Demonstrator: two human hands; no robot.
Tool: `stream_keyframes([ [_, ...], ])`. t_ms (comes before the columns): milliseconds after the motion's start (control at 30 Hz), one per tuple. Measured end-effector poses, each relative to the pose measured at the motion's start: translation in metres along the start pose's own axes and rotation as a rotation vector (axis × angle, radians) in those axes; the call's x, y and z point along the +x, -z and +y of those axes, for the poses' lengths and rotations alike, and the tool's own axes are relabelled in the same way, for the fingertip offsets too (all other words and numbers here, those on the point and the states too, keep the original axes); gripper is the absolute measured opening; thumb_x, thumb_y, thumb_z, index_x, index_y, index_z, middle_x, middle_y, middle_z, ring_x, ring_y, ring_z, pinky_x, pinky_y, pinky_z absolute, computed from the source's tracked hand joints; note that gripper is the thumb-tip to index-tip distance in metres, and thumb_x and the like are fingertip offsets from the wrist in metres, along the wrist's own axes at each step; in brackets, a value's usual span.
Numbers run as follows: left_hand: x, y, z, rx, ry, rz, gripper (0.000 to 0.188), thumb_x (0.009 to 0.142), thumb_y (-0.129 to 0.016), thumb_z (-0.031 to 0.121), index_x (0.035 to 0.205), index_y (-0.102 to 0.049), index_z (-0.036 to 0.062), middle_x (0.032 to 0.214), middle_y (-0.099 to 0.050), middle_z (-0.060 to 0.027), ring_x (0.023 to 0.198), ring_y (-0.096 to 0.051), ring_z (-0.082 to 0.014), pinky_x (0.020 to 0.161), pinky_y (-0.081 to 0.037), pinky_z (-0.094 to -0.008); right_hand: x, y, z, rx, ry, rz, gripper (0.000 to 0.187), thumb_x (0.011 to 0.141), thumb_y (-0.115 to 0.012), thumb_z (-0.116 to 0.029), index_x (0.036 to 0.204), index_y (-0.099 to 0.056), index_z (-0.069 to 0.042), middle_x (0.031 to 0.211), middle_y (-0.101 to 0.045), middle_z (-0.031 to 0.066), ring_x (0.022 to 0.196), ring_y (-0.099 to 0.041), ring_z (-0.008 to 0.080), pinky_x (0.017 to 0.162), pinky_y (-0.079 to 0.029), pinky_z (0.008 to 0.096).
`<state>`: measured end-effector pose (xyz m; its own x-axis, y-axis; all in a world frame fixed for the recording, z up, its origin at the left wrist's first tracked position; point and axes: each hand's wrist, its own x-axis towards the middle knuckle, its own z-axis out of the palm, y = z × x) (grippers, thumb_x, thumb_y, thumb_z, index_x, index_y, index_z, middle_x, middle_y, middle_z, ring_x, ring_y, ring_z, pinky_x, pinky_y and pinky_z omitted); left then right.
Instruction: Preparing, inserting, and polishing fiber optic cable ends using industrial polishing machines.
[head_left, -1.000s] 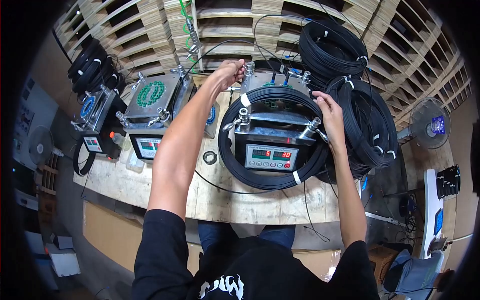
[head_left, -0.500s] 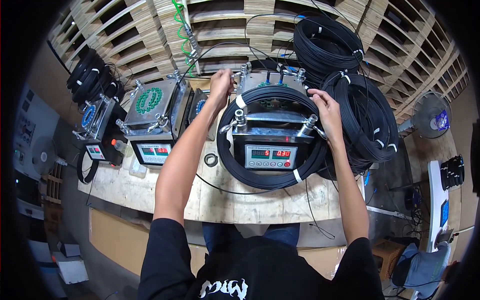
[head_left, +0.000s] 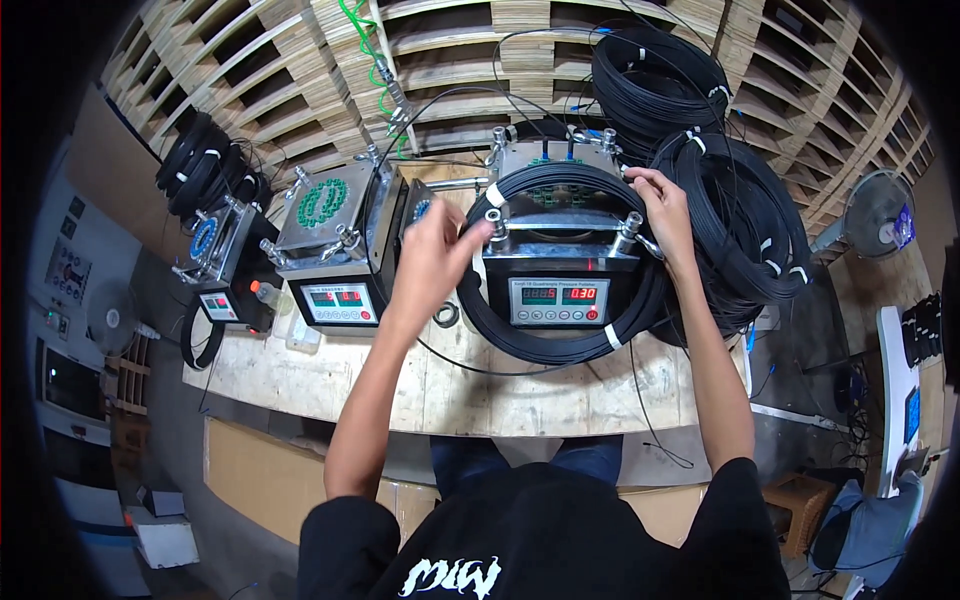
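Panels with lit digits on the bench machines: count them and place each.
3: left panel on the leftmost machine, middle panel left of the left hand, right panel framed by the black cable coil. Others may be hidden.

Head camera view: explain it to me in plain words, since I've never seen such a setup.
There is no robot here, just a person's bare hands. A wide fisheye camera on the head looks down, so forearms enter from below and straight edges bend.

On the wooden table stand three boxy machines with lit panels and metal tops, plus an orange-capped bottle on the left. A coil of black cable loops around the front of the right-hand machine.

The left hand, slightly blurred, is by that machine's front-left metal post; the right hand is at the coil's upper right. Whether either grips anything is unclear.
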<state>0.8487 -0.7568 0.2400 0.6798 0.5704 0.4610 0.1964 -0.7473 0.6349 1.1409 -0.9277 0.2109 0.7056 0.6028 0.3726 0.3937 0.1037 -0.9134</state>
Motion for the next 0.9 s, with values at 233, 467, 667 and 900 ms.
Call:
stream_keyframes([
  [233,-0.018,0.002,-0.011,0.155,-0.222,-0.134,0.016,0.103,-0.056,0.013,0.101,-0.046,0.0001,0.093,-0.063,-0.024,0.083,-0.06,-0.0483,0.067,-0.046,-0.0529,0.0,-0.004,0.002,0.025,-0.024,-0.016,0.025,0.102,-0.058,-0.014,0.113,-0.073,0.001,0.098,-0.072,0.005,0.089,-0.062,0.0088,0.084,-0.047,0.0233],
  [467,-0.02,-0.008,-0.014,0.134,-0.122,-0.074,0.016,0.106,-0.052,0.014,0.1,-0.046,0.0011,0.075,-0.062,-0.0242,0.073,-0.062,-0.0489,0.061,-0.044,-0.0563,-0.001,-0.003,0.002,0.008,0.025,0.01,0.024,0.1,-0.058,-0.013,0.11,-0.074,0.002,0.094,-0.073,0.0083,0.084,-0.065,0.0108,0.078,-0.049,0.0235],
  [667,-0.03,-0.039,0.015,-0.271,0.032,-0.032,0.018,0.106,-0.054,0.014,0.102,-0.044,-0.0002,0.064,-0.059,-0.0175,0.054,-0.061,-0.0341,0.051,-0.046,-0.0421,0.0,-0.004,0.003,-0.014,0.032,0.005,0.024,0.099,-0.058,-0.012,0.108,-0.074,0.003,0.092,-0.073,0.0077,0.083,-0.065,0.0097,0.077,-0.049,0.0231],
  [900,-0.016,-0.055,0.034,-0.466,0.193,-0.122,0.024,0.104,-0.061,0.015,0.102,-0.043,-0.0001,0.062,-0.06,-0.01,0.05,-0.057,-0.0158,0.046,-0.042,-0.0307,0.0,-0.005,0.003,-0.012,0.028,0.004,0.024,0.099,-0.057,-0.012,0.108,-0.074,0.003,0.095,-0.074,0.0085,0.088,-0.067,0.0119,0.081,-0.051,0.0247],
])
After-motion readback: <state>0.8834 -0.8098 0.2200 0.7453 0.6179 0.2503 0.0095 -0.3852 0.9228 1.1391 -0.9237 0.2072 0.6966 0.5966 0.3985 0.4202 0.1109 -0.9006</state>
